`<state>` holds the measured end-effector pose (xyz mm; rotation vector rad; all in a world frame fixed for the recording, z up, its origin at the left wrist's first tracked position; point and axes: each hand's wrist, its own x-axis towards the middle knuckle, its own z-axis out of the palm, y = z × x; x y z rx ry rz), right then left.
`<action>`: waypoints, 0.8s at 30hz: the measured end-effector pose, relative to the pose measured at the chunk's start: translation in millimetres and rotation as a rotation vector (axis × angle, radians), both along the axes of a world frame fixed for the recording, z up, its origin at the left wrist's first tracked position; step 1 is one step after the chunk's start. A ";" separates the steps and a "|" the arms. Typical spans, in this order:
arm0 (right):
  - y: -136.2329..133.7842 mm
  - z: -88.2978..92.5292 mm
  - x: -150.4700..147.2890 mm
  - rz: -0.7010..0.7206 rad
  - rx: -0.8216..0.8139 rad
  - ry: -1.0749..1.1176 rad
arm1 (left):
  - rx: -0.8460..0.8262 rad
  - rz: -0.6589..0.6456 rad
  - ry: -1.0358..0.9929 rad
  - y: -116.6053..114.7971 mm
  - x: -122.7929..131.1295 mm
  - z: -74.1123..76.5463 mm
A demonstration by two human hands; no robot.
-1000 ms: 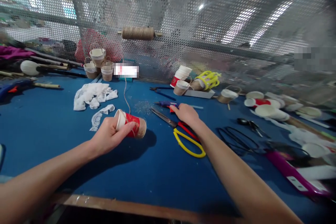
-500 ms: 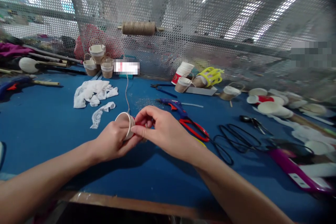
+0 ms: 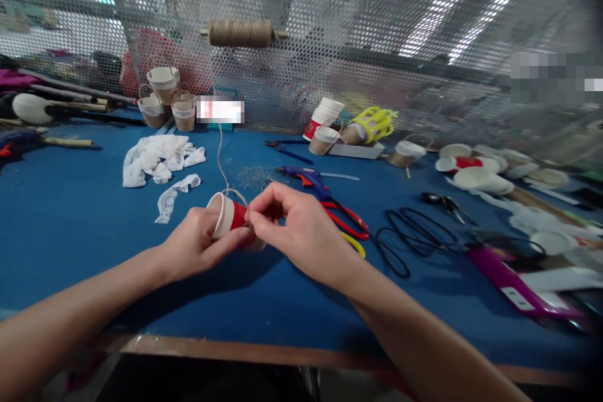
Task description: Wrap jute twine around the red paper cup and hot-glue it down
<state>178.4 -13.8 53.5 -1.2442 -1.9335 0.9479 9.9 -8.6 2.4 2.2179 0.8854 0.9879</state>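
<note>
A small paper cup (image 3: 227, 216) with a white rim and a red band lies tilted in my left hand (image 3: 191, 245). The fingers of that hand reach inside the cup, and its thumb presses on the outer wall. Jute twine (image 3: 219, 154) runs down from the back and curves over the cup. Its strand ends at the fingertips of my right hand (image 3: 301, 229), pinched against the cup's side near the base. Some twine seems wrapped at the base, partly hidden by my fingers. White lace pieces (image 3: 157, 157) lie left of the cup.
A twine spool (image 3: 240, 32) hangs on the perforated metal screen. Twine-covered little buckets (image 3: 163, 85) stand at back left. Behind my right hand lie a blue glue gun (image 3: 308, 179) and red-handled scissors (image 3: 348, 221). A black cable (image 3: 414, 235) and purple power strip (image 3: 502, 279) are at right.
The cup has turned in my left hand, baring more of its red band. My right fingers have lifted slightly, with the twine now arching over the cup to them. The view has shifted a little.
</note>
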 end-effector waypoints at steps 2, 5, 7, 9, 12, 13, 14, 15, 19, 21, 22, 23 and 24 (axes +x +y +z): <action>1.1 -0.3 4.1 -0.011 -0.004 0.124 | -0.158 0.005 -0.057 -1.3 0.3 2.1; 2.7 -0.8 11.2 -0.014 0.034 0.254 | -0.436 0.031 -0.175 -1.8 1.8 5.1; 2.4 -1.7 15.6 -0.026 0.049 0.286 | -0.564 0.039 -0.247 -1.2 3.4 7.2; 1.2 -3.3 18.6 -0.054 0.074 0.291 | -0.627 0.046 -0.280 -0.5 5.3 9.3; -1.1 -6.1 20.0 -0.092 0.138 0.267 | -0.667 0.055 -0.292 -0.3 7.3 10.9; -1.9 -6.9 19.9 -0.100 0.164 0.255 | -0.678 0.060 -0.295 -0.5 7.6 11.0; -2.7 -7.5 19.7 -0.105 0.194 0.243 | -0.690 0.064 -0.299 -0.8 7.8 11.0; -3.7 -7.8 19.3 -0.106 0.228 0.234 | -0.702 0.068 -0.303 -1.2 7.8 10.9; -7.3 -7.3 18.2 -0.100 0.351 0.203 | -0.753 0.075 -0.316 -2.6 7.4 11.8; -7.9 -7.2 18.1 -0.102 0.369 0.187 | -0.756 0.076 -0.307 -3.4 7.6 13.3; -7.8 -7.3 18.1 -0.105 0.364 0.180 | -0.749 0.073 -0.300 -4.0 7.8 14.1; -7.5 -7.5 18.1 -0.108 0.352 0.174 | -0.736 0.069 -0.295 -4.6 8.2 14.7; -7.1 -7.7 18.1 -0.113 0.337 0.169 | -0.720 0.060 -0.294 -5.2 8.5 15.3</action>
